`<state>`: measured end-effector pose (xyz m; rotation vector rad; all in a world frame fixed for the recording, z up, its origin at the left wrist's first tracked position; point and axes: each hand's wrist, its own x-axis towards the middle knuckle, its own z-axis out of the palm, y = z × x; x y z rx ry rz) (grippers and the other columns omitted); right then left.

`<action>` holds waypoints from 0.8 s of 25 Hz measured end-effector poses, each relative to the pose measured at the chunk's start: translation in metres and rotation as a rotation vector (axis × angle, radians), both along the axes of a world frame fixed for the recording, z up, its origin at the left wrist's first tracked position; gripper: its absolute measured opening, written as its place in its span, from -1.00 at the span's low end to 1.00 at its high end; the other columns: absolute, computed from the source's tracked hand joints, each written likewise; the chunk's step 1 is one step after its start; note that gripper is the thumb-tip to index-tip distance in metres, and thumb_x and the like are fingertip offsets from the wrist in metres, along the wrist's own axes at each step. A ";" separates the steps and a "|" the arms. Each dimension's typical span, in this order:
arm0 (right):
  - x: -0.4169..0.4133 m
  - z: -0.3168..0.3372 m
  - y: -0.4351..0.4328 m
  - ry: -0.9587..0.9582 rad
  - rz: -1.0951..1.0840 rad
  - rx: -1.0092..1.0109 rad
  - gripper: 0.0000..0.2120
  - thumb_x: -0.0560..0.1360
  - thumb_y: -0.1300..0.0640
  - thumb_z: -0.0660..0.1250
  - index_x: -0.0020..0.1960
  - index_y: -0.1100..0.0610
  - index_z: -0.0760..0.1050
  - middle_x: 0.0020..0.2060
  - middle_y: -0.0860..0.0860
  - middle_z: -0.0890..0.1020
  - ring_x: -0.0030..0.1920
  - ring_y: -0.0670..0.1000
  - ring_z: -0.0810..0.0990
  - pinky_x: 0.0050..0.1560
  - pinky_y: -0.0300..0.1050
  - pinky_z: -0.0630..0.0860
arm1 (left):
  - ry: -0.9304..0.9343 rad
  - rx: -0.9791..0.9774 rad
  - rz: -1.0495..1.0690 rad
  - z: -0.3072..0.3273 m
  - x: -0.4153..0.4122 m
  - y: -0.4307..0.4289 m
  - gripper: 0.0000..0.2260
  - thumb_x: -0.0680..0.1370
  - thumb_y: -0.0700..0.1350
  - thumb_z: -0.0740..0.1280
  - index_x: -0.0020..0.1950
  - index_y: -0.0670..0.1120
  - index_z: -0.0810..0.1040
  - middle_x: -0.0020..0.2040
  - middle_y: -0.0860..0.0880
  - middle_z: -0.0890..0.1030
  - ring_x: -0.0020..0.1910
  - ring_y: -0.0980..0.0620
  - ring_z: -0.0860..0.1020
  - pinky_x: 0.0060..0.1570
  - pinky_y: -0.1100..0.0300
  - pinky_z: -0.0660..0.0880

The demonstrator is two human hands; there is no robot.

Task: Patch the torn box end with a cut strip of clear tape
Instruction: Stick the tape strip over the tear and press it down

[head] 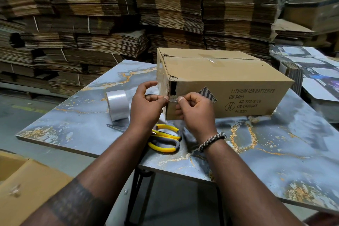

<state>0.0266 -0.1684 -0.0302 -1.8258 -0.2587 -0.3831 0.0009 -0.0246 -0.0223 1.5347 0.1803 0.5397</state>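
A brown cardboard box [229, 82] printed "LITHIUM ION BATTERIES" lies on a marble-patterned table [275, 161]. Its near left corner has a dark torn gap [173, 87]. A short strip of clear tape [172, 100] is stretched across that corner just below the gap. My left hand [146, 104] pinches its left end and my right hand [194, 110] pinches its right end against the box's front face. A roll of clear tape [117, 104] stands left of my hands. Yellow-handled scissors [165, 140] lie on the table under my wrists.
Tall stacks of flattened cardboard [110, 24] fill the background. Printed flat sheets [302, 64] are piled at the right behind the box. An open carton flap [27, 189] sits at the lower left, off the table's edge.
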 end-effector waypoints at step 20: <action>-0.002 0.000 0.005 -0.168 -0.107 -0.193 -0.79 0.64 0.16 0.32 -0.18 0.08 0.57 -0.39 -0.04 0.66 -0.30 -0.04 0.71 -0.25 0.12 0.68 | 0.026 0.288 0.113 -0.003 0.000 -0.001 -0.75 0.61 -0.18 0.43 0.15 0.12 0.49 -0.16 0.03 0.68 -0.15 0.03 0.63 -0.07 -0.01 0.57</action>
